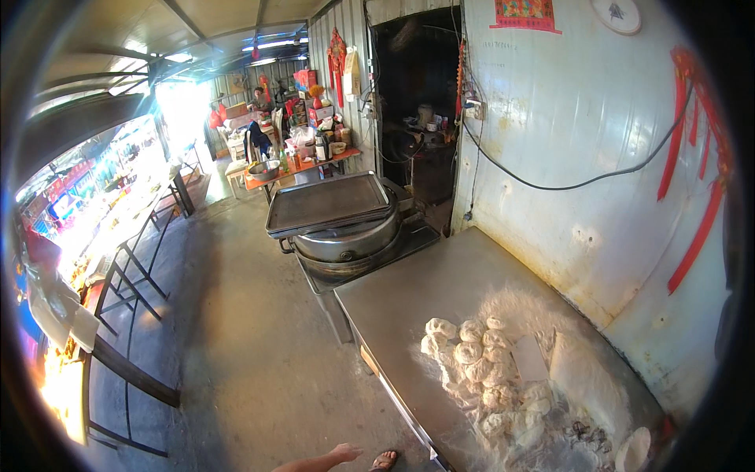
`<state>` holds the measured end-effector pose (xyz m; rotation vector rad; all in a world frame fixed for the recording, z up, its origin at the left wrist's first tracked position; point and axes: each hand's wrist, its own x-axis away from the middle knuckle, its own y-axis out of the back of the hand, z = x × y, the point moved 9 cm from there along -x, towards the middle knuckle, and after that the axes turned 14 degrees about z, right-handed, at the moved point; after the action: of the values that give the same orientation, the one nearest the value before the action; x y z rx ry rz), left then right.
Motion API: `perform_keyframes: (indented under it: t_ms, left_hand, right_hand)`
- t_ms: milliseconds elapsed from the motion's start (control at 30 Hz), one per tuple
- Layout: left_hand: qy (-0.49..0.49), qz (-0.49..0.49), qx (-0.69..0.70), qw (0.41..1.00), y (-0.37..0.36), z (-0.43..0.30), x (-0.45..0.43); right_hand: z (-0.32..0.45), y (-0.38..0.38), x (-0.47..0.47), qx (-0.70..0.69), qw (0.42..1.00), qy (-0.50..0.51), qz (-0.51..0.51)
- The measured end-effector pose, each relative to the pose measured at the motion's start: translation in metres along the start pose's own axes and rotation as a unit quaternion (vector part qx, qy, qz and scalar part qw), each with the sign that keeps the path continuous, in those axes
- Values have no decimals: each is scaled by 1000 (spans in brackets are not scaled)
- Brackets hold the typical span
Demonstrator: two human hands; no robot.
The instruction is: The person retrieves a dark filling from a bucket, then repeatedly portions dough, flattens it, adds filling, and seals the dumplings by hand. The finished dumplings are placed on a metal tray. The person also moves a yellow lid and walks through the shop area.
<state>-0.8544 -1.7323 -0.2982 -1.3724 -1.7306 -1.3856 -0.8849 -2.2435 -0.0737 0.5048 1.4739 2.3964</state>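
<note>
My left hand point(345, 453) is at the bottom edge, beside the worktable, with nothing seen in it. My right hand is out of view. On the metal-topped worktable point(407, 307) lie several rough, floured dough pieces point(469, 353), bunched together. A flat rectangular plate, perhaps a dough scraper point(531, 358), rests against their right side. Loose flour point(590, 371) is heaped along the wall side. Nearer the bottom right are a small dark tangled object point(584, 433) and a pale round bowl or scoop point(633, 451), tilted.
Stacked baking trays point(330, 200) sit on a large round metal pan point(348, 245) beyond the worktable. An orange-topped table point(348, 154) holds bottles and a metal bowl point(263, 170). Metal-framed stands point(127, 283) line the left. A cable point(566, 187) hangs on the wall. A person point(259, 100) is far back.
</note>
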Motion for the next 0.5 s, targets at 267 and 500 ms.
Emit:
perform_keyframes:
  t_ms: [267, 500]
  left_hand:
    - [71, 66, 122, 988, -45, 39, -10]
    - [-33, 37, -37, 998, 37, 9, 1]
  right_hand:
    - [62, 49, 1, -209, 977, 46, -2]
    - [334, 155, 87, -433, 549, 584, 412]
